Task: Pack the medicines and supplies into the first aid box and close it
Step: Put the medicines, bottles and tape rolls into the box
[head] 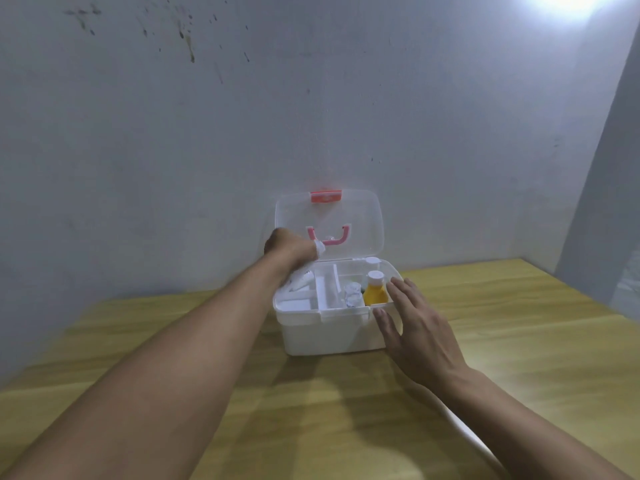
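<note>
First aid box (322, 336): white, on wooden table (485, 358), set against the wall (173, 133). Clear lid (360, 223) stands open, upright, pink latch (326, 196) at top edge, pink handle (329, 236) showing through. Tray inside holds yellow bottle (375, 292) with white cap at right, a clear item beside it, white tube (300, 280) at left. Left hand (289, 247) at lid's left edge, fingers curled; cannot tell whether it grips. Right hand (410, 322) open, flat against box's right front corner, holding nothing.
</note>
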Demonstrator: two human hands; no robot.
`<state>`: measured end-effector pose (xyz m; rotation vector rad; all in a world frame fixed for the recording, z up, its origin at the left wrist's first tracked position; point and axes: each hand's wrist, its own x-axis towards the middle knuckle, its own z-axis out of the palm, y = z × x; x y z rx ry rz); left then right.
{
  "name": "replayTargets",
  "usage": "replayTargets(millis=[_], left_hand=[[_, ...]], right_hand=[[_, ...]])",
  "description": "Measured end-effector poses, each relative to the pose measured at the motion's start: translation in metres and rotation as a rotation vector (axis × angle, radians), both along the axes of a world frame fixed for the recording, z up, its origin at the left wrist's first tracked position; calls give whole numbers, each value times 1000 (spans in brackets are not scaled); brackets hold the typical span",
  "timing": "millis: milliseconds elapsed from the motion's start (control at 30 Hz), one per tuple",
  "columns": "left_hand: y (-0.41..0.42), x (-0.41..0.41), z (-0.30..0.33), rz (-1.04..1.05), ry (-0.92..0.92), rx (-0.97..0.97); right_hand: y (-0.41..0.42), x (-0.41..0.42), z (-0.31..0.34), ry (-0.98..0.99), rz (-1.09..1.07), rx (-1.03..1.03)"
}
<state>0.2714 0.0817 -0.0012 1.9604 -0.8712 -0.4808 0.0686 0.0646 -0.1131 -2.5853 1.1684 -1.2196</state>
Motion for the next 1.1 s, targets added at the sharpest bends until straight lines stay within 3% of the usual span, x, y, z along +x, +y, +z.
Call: replayTargets(millis=[100, 300, 367, 467, 567, 667, 767, 1000, 1100], left_hand=[[0, 3, 10, -44, 169, -87], [-2, -3, -13, -78, 126, 2], [-2, -5, -23, -97, 18, -15], [5, -3, -33, -67, -386, -74], [15, 1, -39, -233, -650, -37], [19, 2, -45, -488, -707, 247], [20, 0, -42, -551, -735, 396], [20, -2, -36, -593, -757, 479], [23, -3, -35, -581, -733, 408]], right_hand=[[0, 0, -2, -5, -1, 0], [0, 0, -1, -3, -1, -1], [-1, 0, -1, 3, -1, -4], [0, -1, -1, 5, 5, -9], [0, -1, -1, -1, 5, -10], [0, 0, -1, -9, 7, -9], [0, 1, -2, -12, 4, -13], [2, 0, -2, -19, -4, -35], [2, -1, -2, -13, -10, -20]])
